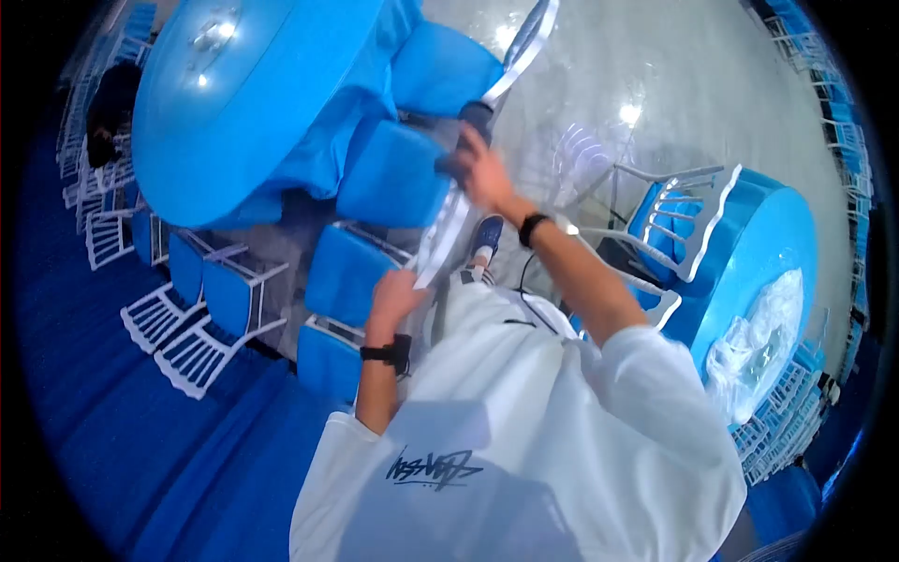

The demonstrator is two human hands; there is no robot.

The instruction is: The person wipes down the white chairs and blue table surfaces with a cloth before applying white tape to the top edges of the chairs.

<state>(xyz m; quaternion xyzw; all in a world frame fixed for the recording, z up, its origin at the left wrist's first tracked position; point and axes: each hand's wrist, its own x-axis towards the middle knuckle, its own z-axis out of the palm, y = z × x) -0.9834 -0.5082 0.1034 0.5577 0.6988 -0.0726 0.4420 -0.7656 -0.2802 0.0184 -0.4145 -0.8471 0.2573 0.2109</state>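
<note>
My left hand, with a dark band on its wrist, has its fingers bent round the lower end of a white chair back. Farther forward, my right hand is blurred over the upper part of that chair back. A dark object lies against its fingers; its kind and whether it is gripped cannot be made out. The chair's blue seat is beside the large round table with a blue cloth.
More blue-seated chairs stand at left, some near blue draped cloth. At right, a round blue table bears crumpled clear plastic, with white chairs beside it. My shoe is on the shiny floor.
</note>
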